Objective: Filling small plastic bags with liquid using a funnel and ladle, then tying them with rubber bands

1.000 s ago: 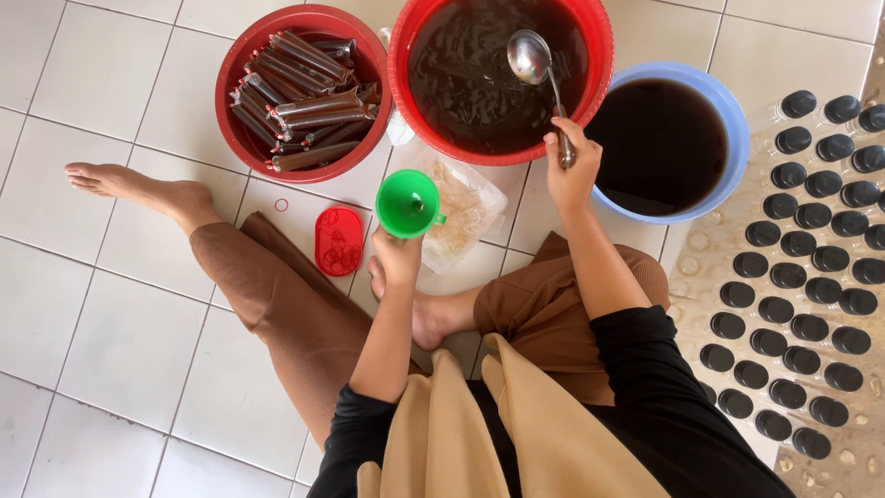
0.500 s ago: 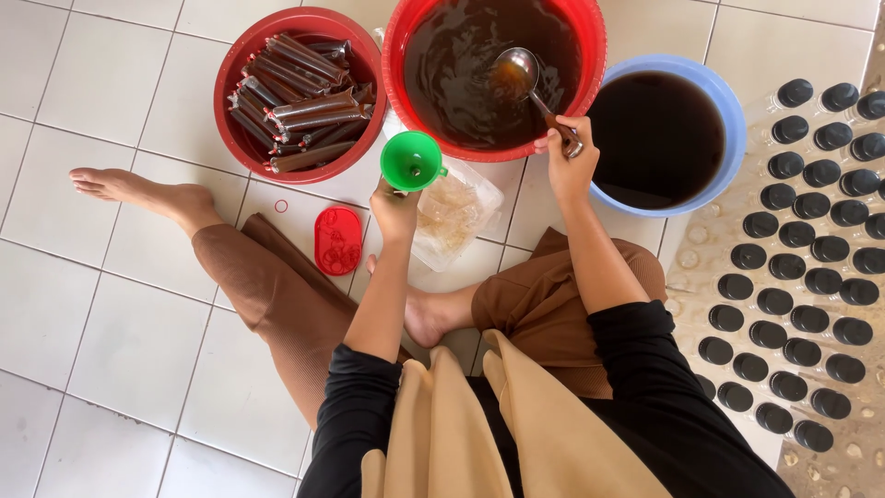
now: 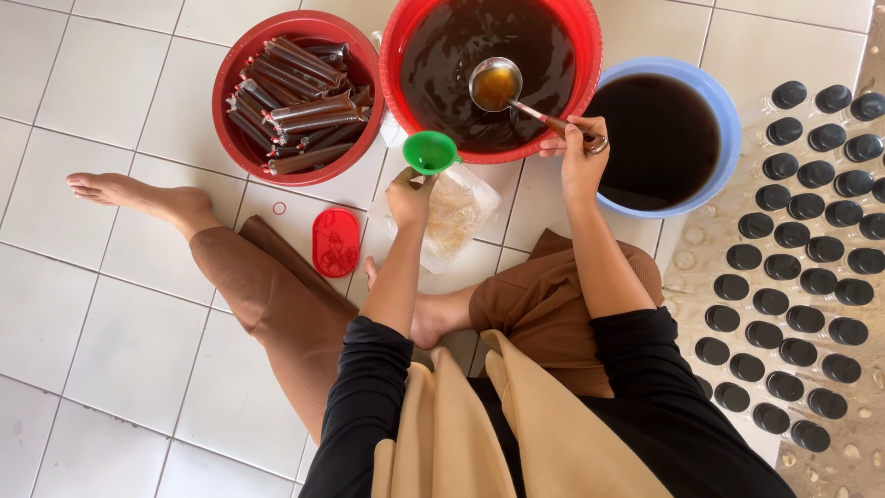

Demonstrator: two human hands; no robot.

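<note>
Head view: ladle [image 3: 496, 85] in right hand [image 3: 579, 157] grip, funnel [image 3: 430, 152] left.

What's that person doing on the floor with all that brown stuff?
A person sits on the tiled floor. Their right hand holds a metal ladle full of brown liquid over the big red tub. Their left hand holds a green funnel at the tub's edge, above a clear plastic bag. A smaller red basin holds long filled packets, a blue basin holds more dark liquid, and rows of black-capped bottles stand on the right.
</note>
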